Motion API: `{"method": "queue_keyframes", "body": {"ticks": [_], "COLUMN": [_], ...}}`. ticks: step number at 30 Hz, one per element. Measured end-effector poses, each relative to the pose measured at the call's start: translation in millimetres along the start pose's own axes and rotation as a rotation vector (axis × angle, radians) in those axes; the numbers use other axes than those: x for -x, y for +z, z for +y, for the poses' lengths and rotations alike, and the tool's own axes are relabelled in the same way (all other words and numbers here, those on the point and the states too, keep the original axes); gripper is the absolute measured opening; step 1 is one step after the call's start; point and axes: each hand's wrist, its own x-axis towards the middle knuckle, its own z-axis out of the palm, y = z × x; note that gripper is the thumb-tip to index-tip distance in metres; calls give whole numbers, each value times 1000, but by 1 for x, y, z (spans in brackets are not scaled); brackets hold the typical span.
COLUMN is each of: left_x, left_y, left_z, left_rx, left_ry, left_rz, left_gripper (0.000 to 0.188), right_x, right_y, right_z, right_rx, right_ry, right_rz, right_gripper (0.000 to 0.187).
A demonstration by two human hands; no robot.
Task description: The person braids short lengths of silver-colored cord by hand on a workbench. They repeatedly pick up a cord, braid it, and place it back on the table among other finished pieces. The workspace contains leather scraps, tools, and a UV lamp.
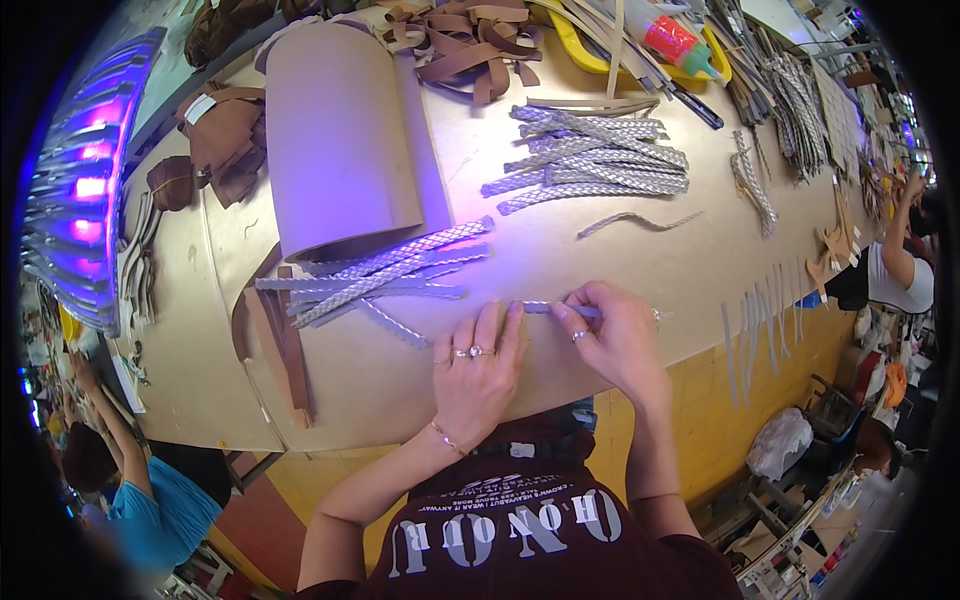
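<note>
Strip (537, 307), silvery, braided, pinched in right fingers (571, 322), left fingers (511, 326) at its other end, grip unclear

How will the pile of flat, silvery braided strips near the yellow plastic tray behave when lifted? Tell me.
The pile of flat, silvery braided strips will probably come apart: they lie crossed, with no tie visible. Each likely bends somewhat, since the thin, greyish wavy strip nearby lies curved. They look light, being narrow.

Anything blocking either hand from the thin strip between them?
Nothing visible does: the left hand and right hand both appear to touch the thin strip directly. The nearest braided strips lie off to the left.
</note>
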Motion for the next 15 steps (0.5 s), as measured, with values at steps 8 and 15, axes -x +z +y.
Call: {"method": "queue_keyframes", "body": {"ticks": [8,15], "left_x": [-2,-2], "left_y": [-4,-4], "left_z": [2,1], "left_rx": [-87,-104], "left_ry": [37,58], "left_rz": [-36,-29], "left_gripper": [51,52], "right_x": [2,1], "right_y": [-4,-4], "right_z": [2,3], "right_rx": [6,16], "right_ry": [15,31], "right_rz": [-24,-54], "right_gripper": [16,16]}}
